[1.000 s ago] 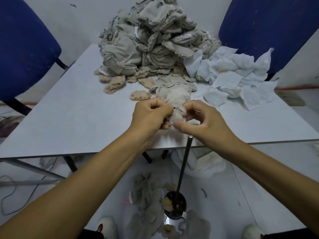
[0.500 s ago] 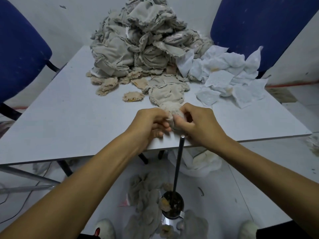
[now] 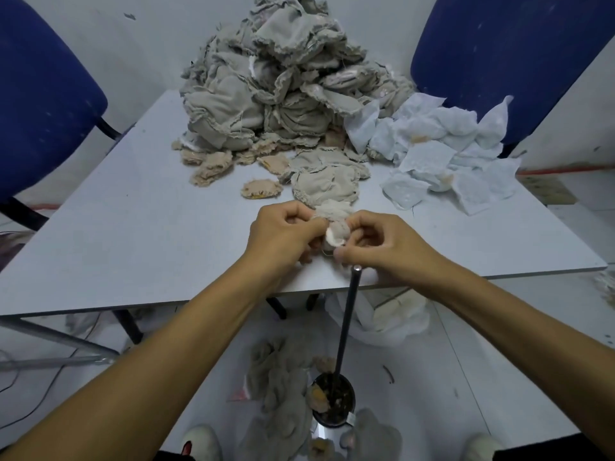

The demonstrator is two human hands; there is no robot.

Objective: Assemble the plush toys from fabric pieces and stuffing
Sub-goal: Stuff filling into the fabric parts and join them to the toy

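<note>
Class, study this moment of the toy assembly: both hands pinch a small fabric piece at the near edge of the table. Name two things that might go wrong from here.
1. The small beige fabric piece, pinched by the left hand and right hand, sits near the grey table's front edge; a slipped grip may drop it to the littered floor.
2. The upright black metal rod ends just below the right hand, so lowering the hands might knock against its tip.

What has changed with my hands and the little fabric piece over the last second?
Both hands drew back toward the near table edge with the small beige fabric piece, and a rounded pale end now shows between them. The left hand and right hand keep their pinching grip on it. The big grey fabric heap, white squares and black rod look unchanged.
</note>
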